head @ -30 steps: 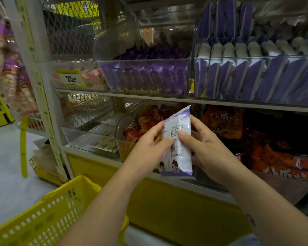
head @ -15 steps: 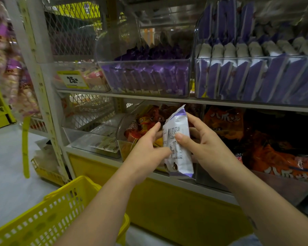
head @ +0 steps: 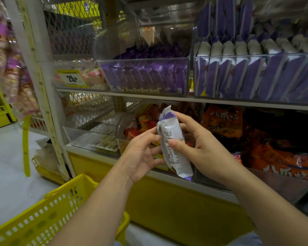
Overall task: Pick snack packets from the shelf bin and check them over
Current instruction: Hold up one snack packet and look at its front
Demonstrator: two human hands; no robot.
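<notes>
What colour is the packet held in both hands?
The packet is silvery white with purple ends; head view.

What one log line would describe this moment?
stage: checking packet | left hand: holds packet's left edge | right hand: grips packet, thumb on printed side | basket: lower left

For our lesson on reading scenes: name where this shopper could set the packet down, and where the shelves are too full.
Free: the nearly bare clear tray, left of the held packet; the yellow basket below the left hand. Crowded: the upper bins packed with purple packets, and the orange bags lower right.
</notes>
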